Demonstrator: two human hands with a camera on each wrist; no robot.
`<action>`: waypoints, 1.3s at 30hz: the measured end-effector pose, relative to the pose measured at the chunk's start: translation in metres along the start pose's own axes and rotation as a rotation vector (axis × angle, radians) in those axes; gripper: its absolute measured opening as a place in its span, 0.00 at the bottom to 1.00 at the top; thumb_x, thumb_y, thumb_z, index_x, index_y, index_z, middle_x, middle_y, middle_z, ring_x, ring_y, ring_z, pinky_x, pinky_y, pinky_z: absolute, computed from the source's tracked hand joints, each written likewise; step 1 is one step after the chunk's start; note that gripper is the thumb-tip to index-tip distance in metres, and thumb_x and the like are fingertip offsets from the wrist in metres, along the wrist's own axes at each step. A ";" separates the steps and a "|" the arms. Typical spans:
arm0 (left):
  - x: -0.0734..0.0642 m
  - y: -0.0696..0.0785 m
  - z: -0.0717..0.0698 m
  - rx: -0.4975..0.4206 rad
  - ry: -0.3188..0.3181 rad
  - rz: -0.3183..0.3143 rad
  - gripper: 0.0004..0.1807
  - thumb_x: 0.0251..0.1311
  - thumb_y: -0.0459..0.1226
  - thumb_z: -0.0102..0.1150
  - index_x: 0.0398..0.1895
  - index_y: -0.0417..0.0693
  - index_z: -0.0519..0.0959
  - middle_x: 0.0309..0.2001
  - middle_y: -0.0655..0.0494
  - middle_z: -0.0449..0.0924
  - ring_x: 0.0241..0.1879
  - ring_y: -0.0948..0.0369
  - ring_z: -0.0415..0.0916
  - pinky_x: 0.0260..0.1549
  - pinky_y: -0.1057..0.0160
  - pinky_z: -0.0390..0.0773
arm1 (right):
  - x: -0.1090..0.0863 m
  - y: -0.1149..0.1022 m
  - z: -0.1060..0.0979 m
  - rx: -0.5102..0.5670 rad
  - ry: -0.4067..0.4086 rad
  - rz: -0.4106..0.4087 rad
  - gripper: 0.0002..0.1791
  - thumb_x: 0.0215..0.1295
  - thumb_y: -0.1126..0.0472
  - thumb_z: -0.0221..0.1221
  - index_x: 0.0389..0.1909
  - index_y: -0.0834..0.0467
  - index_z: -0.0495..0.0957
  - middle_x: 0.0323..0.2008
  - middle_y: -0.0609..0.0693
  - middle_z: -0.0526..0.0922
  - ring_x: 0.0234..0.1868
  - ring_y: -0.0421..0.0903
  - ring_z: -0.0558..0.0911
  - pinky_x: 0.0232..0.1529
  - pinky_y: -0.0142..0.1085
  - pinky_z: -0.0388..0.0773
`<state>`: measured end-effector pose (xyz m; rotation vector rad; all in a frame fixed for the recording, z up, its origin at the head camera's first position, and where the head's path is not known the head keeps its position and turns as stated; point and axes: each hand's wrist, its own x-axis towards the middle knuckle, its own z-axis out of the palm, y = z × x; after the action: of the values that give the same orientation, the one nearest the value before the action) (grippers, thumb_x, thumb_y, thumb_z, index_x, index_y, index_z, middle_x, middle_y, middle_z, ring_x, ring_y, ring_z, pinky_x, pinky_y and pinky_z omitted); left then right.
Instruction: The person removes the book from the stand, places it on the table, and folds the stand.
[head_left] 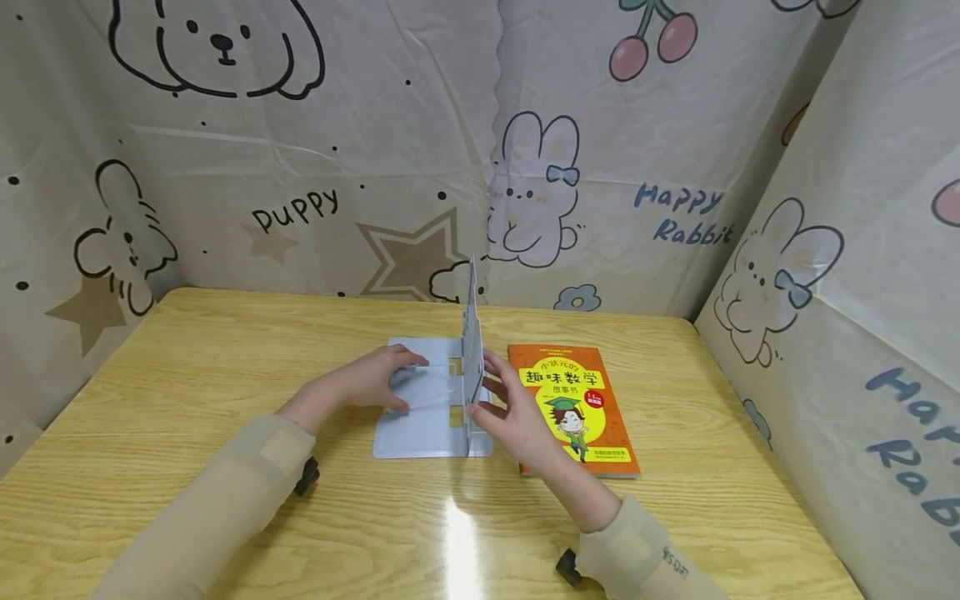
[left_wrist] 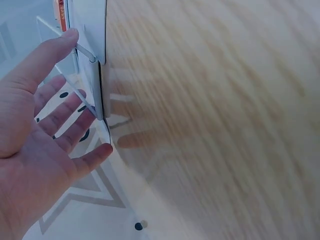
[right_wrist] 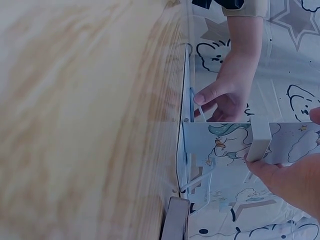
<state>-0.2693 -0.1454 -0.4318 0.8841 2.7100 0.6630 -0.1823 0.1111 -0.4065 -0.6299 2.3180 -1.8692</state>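
Note:
A light blue-grey book stand [head_left: 420,433] lies with its base plate flat on the table, and its panel [head_left: 472,358] stands upright from it. Printed cartoon figures cover one face of the panel [right_wrist: 227,145]. My left hand [head_left: 382,375] is over the base, thumb and fingers to either side of a thin wire support [left_wrist: 85,52]; the thumb touches the wire. On the panel's other side, my right hand [head_left: 517,417] grips the panel, its thumb by a pale block [right_wrist: 260,140] at the edge. Fingertips behind the panel are partly hidden.
An orange book [head_left: 618,417] with a cartoon graduate on its cover lies flat, just right of the stand and partly under the right hand. Patterned cloth [head_left: 412,167] hangs behind and beside the wooden table [head_left: 300,542].

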 end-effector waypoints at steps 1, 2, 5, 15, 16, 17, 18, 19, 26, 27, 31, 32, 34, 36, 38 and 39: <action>0.001 0.000 0.000 0.005 -0.006 -0.004 0.40 0.45 0.43 0.73 0.64 0.47 0.69 0.63 0.45 0.67 0.62 0.48 0.65 0.62 0.49 0.66 | 0.000 0.000 0.000 0.001 0.001 0.000 0.41 0.60 0.67 0.58 0.72 0.47 0.52 0.70 0.53 0.58 0.67 0.55 0.64 0.62 0.49 0.69; 0.001 0.001 0.000 0.008 -0.013 -0.011 0.40 0.45 0.43 0.73 0.64 0.47 0.69 0.64 0.44 0.66 0.62 0.48 0.65 0.63 0.48 0.66 | 0.000 0.000 0.000 0.002 0.002 0.000 0.41 0.60 0.66 0.58 0.72 0.47 0.52 0.69 0.53 0.58 0.67 0.55 0.64 0.62 0.49 0.69; 0.002 0.003 0.000 0.024 -0.029 -0.028 0.39 0.45 0.43 0.73 0.64 0.47 0.69 0.64 0.43 0.66 0.63 0.46 0.64 0.63 0.47 0.65 | 0.001 0.001 0.000 0.005 0.003 0.003 0.40 0.60 0.66 0.58 0.71 0.46 0.52 0.69 0.53 0.58 0.67 0.55 0.64 0.62 0.49 0.69; 0.009 0.010 -0.002 0.104 -0.087 -0.100 0.38 0.44 0.44 0.74 0.63 0.53 0.71 0.64 0.45 0.65 0.63 0.46 0.62 0.61 0.42 0.64 | 0.001 0.003 0.000 0.017 0.007 0.009 0.40 0.60 0.66 0.59 0.71 0.45 0.52 0.70 0.52 0.58 0.67 0.54 0.65 0.62 0.49 0.69; 0.009 0.010 -0.002 0.106 -0.093 -0.109 0.38 0.44 0.44 0.74 0.63 0.53 0.71 0.64 0.45 0.65 0.64 0.45 0.62 0.62 0.42 0.63 | 0.001 0.003 0.000 0.016 0.008 0.010 0.40 0.60 0.66 0.59 0.71 0.45 0.52 0.70 0.52 0.58 0.67 0.54 0.65 0.62 0.49 0.69; 0.009 0.011 -0.003 0.107 -0.099 -0.117 0.38 0.44 0.44 0.74 0.63 0.54 0.71 0.65 0.45 0.65 0.64 0.45 0.61 0.62 0.41 0.63 | 0.001 0.002 0.000 0.016 0.009 0.010 0.40 0.60 0.66 0.59 0.71 0.45 0.52 0.70 0.52 0.58 0.67 0.54 0.64 0.62 0.49 0.69; 0.010 0.012 -0.003 0.110 -0.103 -0.124 0.38 0.44 0.44 0.74 0.62 0.54 0.71 0.65 0.45 0.64 0.65 0.45 0.61 0.62 0.40 0.62 | 0.001 0.002 0.000 0.015 0.011 0.011 0.40 0.60 0.66 0.59 0.71 0.45 0.52 0.70 0.52 0.58 0.67 0.55 0.64 0.62 0.49 0.69; 0.010 0.013 -0.003 0.114 -0.107 -0.127 0.37 0.44 0.44 0.74 0.62 0.54 0.72 0.65 0.45 0.64 0.65 0.45 0.60 0.62 0.40 0.62 | 0.001 0.002 0.000 0.013 0.012 0.011 0.40 0.60 0.66 0.59 0.71 0.45 0.52 0.70 0.52 0.58 0.67 0.55 0.64 0.62 0.49 0.69; 0.012 0.016 -0.004 0.140 -0.113 -0.137 0.36 0.44 0.44 0.74 0.61 0.54 0.74 0.63 0.47 0.66 0.65 0.45 0.60 0.61 0.39 0.62 | 0.001 0.002 0.000 0.008 0.015 0.006 0.41 0.60 0.66 0.59 0.71 0.46 0.52 0.69 0.52 0.58 0.67 0.55 0.65 0.62 0.49 0.69; 0.012 0.016 -0.004 0.138 -0.114 -0.140 0.36 0.44 0.44 0.74 0.60 0.54 0.74 0.63 0.48 0.66 0.65 0.45 0.60 0.62 0.40 0.62 | 0.001 0.001 0.000 0.008 0.015 0.006 0.41 0.60 0.66 0.59 0.71 0.46 0.52 0.70 0.52 0.58 0.67 0.55 0.65 0.62 0.49 0.69; 0.013 0.017 -0.004 0.133 -0.118 -0.146 0.35 0.44 0.43 0.74 0.60 0.54 0.74 0.62 0.48 0.66 0.65 0.46 0.60 0.62 0.40 0.62 | 0.000 0.001 0.000 0.009 0.016 0.005 0.41 0.60 0.65 0.59 0.71 0.45 0.52 0.70 0.52 0.58 0.67 0.55 0.64 0.62 0.49 0.69; 0.012 0.017 -0.003 0.135 -0.118 -0.145 0.35 0.44 0.43 0.74 0.61 0.54 0.74 0.63 0.48 0.66 0.65 0.46 0.60 0.62 0.40 0.62 | 0.000 0.000 0.000 0.009 0.016 0.005 0.41 0.60 0.65 0.59 0.71 0.45 0.52 0.70 0.52 0.58 0.67 0.55 0.64 0.62 0.49 0.69; 0.011 0.017 -0.003 0.133 -0.113 -0.141 0.35 0.45 0.43 0.74 0.61 0.53 0.74 0.63 0.47 0.66 0.65 0.45 0.60 0.62 0.40 0.61 | 0.000 0.000 0.000 0.008 0.016 0.005 0.40 0.60 0.65 0.59 0.71 0.45 0.52 0.70 0.52 0.58 0.67 0.55 0.65 0.62 0.49 0.69; 0.009 0.016 -0.003 0.126 -0.102 -0.137 0.36 0.45 0.43 0.74 0.61 0.52 0.73 0.64 0.46 0.65 0.65 0.44 0.59 0.62 0.39 0.61 | 0.000 0.001 0.001 0.009 0.014 0.005 0.40 0.60 0.65 0.59 0.71 0.45 0.53 0.70 0.52 0.58 0.67 0.55 0.65 0.62 0.49 0.69; 0.007 0.015 -0.002 0.118 -0.087 -0.128 0.36 0.45 0.44 0.74 0.61 0.51 0.73 0.64 0.45 0.65 0.65 0.44 0.59 0.62 0.39 0.61 | 0.000 0.002 0.001 0.010 0.010 0.003 0.40 0.60 0.66 0.59 0.71 0.45 0.53 0.69 0.52 0.58 0.67 0.55 0.64 0.62 0.49 0.69; 0.006 0.014 -0.001 0.110 -0.078 -0.125 0.37 0.44 0.44 0.74 0.61 0.50 0.73 0.65 0.44 0.65 0.65 0.44 0.59 0.62 0.39 0.61 | 0.000 0.002 0.001 0.010 0.008 0.003 0.40 0.60 0.66 0.59 0.71 0.45 0.53 0.69 0.53 0.58 0.67 0.55 0.64 0.62 0.49 0.69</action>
<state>-0.2670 -0.1321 -0.4242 0.7408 2.7256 0.4487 -0.1829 0.1103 -0.4088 -0.6183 2.3118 -1.8839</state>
